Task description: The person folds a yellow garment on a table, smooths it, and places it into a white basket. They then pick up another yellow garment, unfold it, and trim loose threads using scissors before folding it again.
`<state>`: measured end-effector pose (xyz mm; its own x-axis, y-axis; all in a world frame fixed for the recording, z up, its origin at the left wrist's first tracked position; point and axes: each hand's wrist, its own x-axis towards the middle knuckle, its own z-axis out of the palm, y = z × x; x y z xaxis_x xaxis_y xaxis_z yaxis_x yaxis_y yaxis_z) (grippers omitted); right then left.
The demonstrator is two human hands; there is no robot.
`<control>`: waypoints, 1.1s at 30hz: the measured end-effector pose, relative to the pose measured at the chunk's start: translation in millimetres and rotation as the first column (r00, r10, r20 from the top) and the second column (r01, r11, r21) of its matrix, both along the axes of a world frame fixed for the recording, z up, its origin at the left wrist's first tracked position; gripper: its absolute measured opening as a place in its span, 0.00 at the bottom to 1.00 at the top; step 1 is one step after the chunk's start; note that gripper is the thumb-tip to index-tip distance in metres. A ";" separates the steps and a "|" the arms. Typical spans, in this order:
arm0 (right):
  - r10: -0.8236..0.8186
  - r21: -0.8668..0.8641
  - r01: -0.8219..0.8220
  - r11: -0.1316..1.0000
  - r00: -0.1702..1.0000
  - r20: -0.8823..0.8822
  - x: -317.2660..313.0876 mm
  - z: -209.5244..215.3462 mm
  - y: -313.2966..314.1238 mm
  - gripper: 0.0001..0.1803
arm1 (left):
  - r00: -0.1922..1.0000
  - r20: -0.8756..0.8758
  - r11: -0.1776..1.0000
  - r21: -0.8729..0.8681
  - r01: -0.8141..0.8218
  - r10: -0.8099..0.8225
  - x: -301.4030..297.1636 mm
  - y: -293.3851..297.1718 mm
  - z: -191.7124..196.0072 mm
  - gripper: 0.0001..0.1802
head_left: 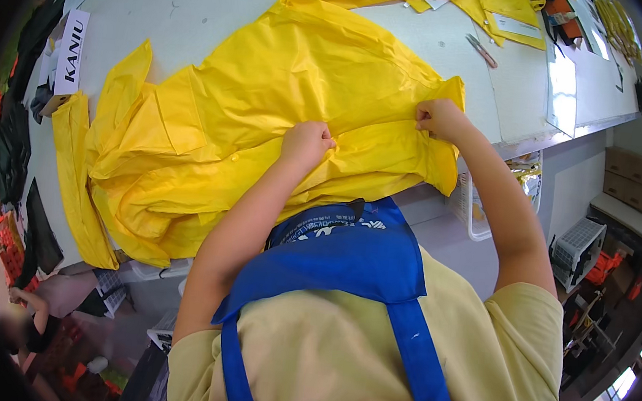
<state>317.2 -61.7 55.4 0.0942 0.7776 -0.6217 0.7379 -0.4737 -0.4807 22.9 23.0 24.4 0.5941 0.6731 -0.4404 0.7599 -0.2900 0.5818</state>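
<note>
A yellow raincoat (271, 74) lies spread over the white table, its sleeves and pocket flap toward the left and its hem toward the right. My left hand (307, 146) is closed in a pinch on the coat's front edge, near the middle. Farther right, close to the hem, my right hand (442, 120) pinches the same edge between thumb and fingers. Between the two hands the front strip runs in a fairly straight line, with wrinkles around it. The near part of the coat hangs at the table's front edge against my blue apron (331, 255).
Small snips (482, 51) lie on the white table (442, 39) beyond my right hand. Folded yellow pieces (505, 18) are at the far right, near a clear ruler-like sheet (562, 92). A white box (71, 53) stands at the left. White baskets (576, 249) are at the lower right.
</note>
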 end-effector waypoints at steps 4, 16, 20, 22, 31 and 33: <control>-0.130 -0.126 0.111 0.986 0.979 -0.154 10.7 -5.2 6.3 0.07 | 0.999 -0.014 0.996 -0.071 0.049 -0.050 4.9 16.4 -3.5 0.12; -0.062 0.105 0.037 0.994 0.967 0.247 70.3 -4.3 4.5 0.06 | 0.996 -0.089 0.946 0.323 0.036 -0.007 -100.4 10.1 61.3 0.12; -0.017 0.193 -0.182 0.964 0.686 0.728 77.0 -8.9 15.6 0.10 | 0.946 -0.304 0.850 0.523 0.065 0.114 -167.9 3.3 89.7 0.12; -0.120 0.322 -0.191 0.927 0.662 0.739 3.9 24.7 35.8 0.11 | 0.962 -0.181 0.891 0.441 -0.105 0.203 -179.1 3.2 91.0 0.12; 0.354 0.385 -0.375 0.843 0.927 0.127 -202.2 -11.5 74.4 0.10 | 0.898 0.010 0.895 0.067 -0.440 0.441 -208.7 24.5 31.4 0.11; 0.372 0.343 -0.362 0.867 0.927 0.040 -200.2 -14.4 79.4 0.07 | 0.883 -0.036 0.883 0.036 -0.468 0.469 -206.7 26.7 20.0 0.10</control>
<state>117.0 17.8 41.0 -0.2524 0.9157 -0.3126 0.8110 0.0240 -0.5845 -183.8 49.7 44.4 0.1882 0.8793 -0.4375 0.8346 0.0916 0.5432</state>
